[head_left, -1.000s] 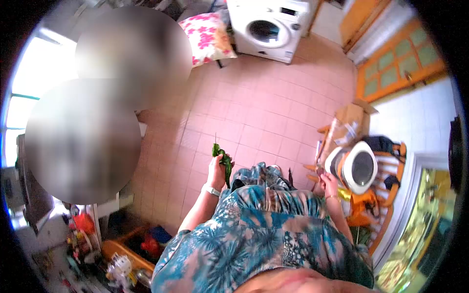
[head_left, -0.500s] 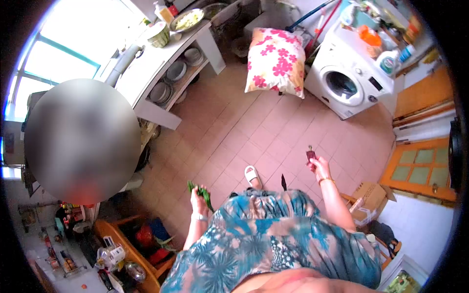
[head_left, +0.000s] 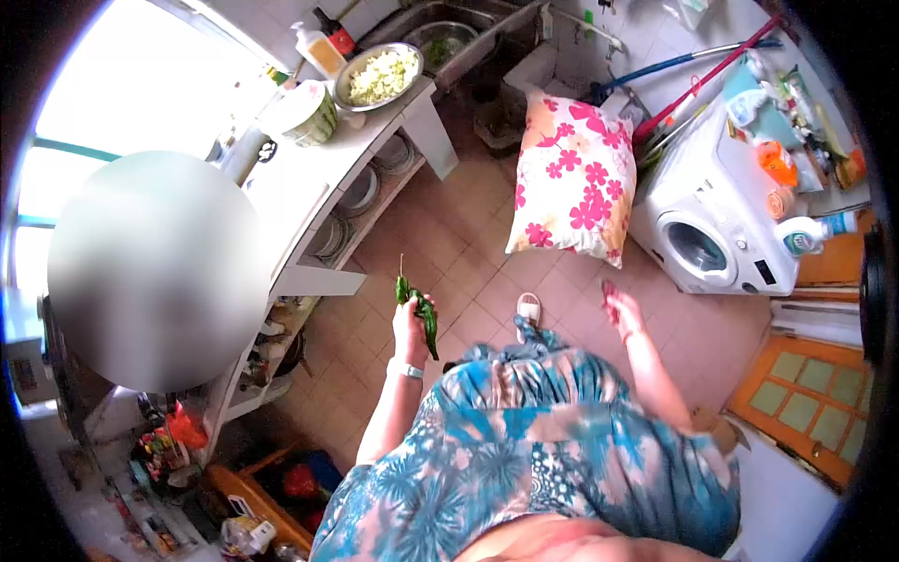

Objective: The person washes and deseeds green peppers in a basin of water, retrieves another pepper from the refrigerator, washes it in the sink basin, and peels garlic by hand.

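Note:
My left hand [head_left: 409, 335] is closed around long green chili peppers [head_left: 430, 328], with a thin stem poking up above the fingers. It is held out in front of my body, over the tiled floor. On the other side, my right hand [head_left: 624, 313] grips a small dark red object [head_left: 609, 286] at its fingertips. Motion blur keeps me from telling what kind of thing that is. The right hand is below a cushion [head_left: 576, 178] with pink flowers, and apart from it.
A white counter [head_left: 295, 183] on the left carries a cut watermelon [head_left: 312, 114] and a metal bowl [head_left: 412, 82] of chopped pale-green food. Beyond is a sink [head_left: 459, 28]. A washing machine [head_left: 716, 220] stands at right, near mop handles [head_left: 688, 61]. A wooden door [head_left: 805, 398] is lower right.
I have moved forward toward the counter and sink, and the view has turned. My left hand has risen with the peppers. My right hand still holds the dark red object, now blurred.

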Demonstrator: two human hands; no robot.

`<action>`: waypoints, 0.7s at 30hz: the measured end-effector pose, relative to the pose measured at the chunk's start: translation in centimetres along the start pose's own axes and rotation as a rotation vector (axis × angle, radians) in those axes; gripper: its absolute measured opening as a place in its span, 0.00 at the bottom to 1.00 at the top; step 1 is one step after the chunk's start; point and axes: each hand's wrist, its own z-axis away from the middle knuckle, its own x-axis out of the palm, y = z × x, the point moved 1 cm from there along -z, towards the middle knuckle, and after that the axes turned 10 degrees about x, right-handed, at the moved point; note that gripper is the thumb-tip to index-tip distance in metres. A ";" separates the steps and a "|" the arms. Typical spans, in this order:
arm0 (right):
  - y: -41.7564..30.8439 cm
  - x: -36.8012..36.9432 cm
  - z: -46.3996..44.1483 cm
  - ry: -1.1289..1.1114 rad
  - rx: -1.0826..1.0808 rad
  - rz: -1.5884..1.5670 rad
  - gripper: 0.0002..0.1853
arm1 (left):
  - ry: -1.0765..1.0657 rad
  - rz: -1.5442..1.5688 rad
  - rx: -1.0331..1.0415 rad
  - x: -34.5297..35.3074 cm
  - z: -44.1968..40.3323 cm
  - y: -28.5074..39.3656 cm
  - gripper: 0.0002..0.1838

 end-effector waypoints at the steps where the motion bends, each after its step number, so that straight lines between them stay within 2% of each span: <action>1: -2.1 0.7 -2.2 -0.061 -0.010 -0.003 0.08 | 0.022 -0.009 -0.025 -0.3 -0.7 0.3 0.08; 3: -8.8 5.7 -5.0 0.032 0.045 0.070 0.08 | 0.103 -0.015 -0.033 1.2 -4.9 1.6 0.08; 5: -12.9 9.3 -9.8 -0.074 0.021 0.080 0.06 | 0.093 -0.040 0.002 0.9 -6.9 3.1 0.09; 9: -20.5 18.4 -19.9 -0.024 0.020 0.141 0.02 | 0.185 -0.077 0.050 3.5 -15.5 7.5 0.10; 11: -22.6 21.3 -26.6 -0.125 -0.081 0.143 0.03 | 0.117 -0.156 0.032 5.6 -19.9 10.1 0.10; 13: -26.1 25.5 -30.0 -0.006 -0.050 0.164 0.03 | -0.057 -0.068 0.017 8.4 -26.5 11.9 0.13; 15: -29.4 28.6 -32.5 -0.028 -0.084 0.190 0.03 | -0.096 -0.057 0.010 13.6 -31.2 14.9 0.15; 17: -32.6 32.0 -36.0 0.051 -0.114 0.101 0.03 | -0.214 -0.043 -0.033 16.8 -37.5 16.2 0.16; 21: -37.4 35.8 -43.1 0.180 -0.073 0.255 0.02 | -0.351 -0.008 -0.047 26.7 -45.1 20.1 0.14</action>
